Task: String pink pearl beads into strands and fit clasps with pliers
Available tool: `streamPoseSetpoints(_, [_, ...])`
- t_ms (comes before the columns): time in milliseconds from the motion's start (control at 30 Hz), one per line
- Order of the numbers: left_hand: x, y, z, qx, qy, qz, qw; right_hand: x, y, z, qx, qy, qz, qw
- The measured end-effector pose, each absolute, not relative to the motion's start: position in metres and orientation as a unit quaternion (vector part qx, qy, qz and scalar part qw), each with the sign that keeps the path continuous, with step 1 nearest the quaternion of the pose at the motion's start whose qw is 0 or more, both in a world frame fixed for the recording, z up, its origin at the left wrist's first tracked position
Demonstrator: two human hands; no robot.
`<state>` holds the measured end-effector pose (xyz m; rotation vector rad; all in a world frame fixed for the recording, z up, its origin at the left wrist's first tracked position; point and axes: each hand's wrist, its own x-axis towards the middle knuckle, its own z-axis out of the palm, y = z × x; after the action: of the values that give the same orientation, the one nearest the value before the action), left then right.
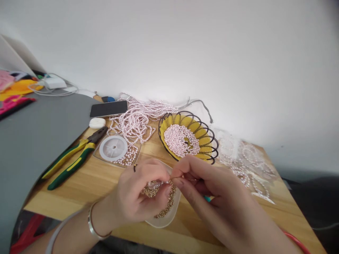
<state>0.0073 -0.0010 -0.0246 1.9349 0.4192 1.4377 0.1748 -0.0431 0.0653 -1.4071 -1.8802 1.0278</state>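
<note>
My left hand point(144, 192), with a bracelet on its wrist, is closed around a short string of pale beads point(156, 184). Fingers of my right hand point(209, 194) pinch together at the string's end, touching the left fingertips; what they grip there is too small to make out. Both hands are over a white dish point(173, 211) of small gold beads point(165, 210). Behind them stands a yellow basket with black wire loops point(205, 141), holding loose pale pink beads point(180, 139).
Green-and-yellow pliers point(76, 158), a phone point(108, 109), a white case point(97, 123) and a clear box with a spool point(113, 148) are on the left. Pink bead strands point(135, 121) are piled behind. Bagged beads point(246, 158) sit on the right.
</note>
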Motion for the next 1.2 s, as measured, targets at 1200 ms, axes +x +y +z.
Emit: streamPoseSetpoints(1200, [0.006,0.001,-0.013,0.699,0.123,0.570,0.413,0.174,-0.046,0.064,-0.503,-0.721,0.357,0.316])
